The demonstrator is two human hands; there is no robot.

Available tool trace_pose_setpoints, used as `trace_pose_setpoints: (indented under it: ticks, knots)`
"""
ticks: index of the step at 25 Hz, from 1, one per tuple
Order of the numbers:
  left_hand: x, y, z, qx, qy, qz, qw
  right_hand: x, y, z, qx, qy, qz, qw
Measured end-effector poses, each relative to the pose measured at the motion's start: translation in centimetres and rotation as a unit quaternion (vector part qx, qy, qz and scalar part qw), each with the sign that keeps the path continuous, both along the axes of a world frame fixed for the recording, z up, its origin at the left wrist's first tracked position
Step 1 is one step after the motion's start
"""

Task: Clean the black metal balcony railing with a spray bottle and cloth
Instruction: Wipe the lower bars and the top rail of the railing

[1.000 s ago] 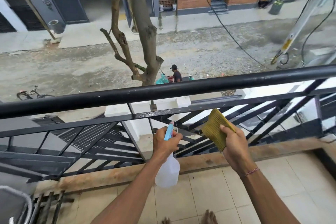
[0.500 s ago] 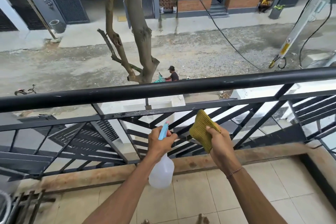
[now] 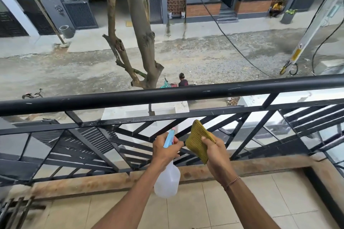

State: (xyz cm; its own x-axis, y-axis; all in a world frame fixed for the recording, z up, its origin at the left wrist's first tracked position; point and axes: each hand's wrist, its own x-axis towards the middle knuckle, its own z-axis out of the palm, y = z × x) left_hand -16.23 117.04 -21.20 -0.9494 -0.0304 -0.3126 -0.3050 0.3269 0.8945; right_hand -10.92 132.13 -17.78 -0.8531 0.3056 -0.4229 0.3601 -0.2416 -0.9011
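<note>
The black metal balcony railing (image 3: 167, 95) runs across the whole view, a round top rail above slanted bars. My left hand (image 3: 164, 149) grips the neck of a clear spray bottle (image 3: 167, 182) with a blue trigger head; its nozzle points toward the cloth. My right hand (image 3: 217, 156) holds a folded olive-yellow cloth (image 3: 198, 141) upright, just right of the nozzle. Both hands hover in front of the lower bars, short of the rail.
A brown ledge (image 3: 93, 184) runs under the railing, with beige floor tiles (image 3: 195, 214) below me. Loose metal bars (image 3: 14, 210) lie at the lower left. Beyond are a bare tree (image 3: 143, 42), a street with a seated person (image 3: 183, 81), and houses.
Both hands have drifted slightly left along the railing, and the cloth and bottle have come closer together. The view has shifted, showing more of the street.
</note>
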Motion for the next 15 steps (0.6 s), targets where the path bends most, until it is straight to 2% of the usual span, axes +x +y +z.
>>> trace_pose_setpoints:
  ticks: [15]
  knots:
    - [-0.2,6.7,0.7,-0.023,0.003,-0.051,0.998,0.6,6.4,-1.5,-0.036,-0.011,-0.047,0.998]
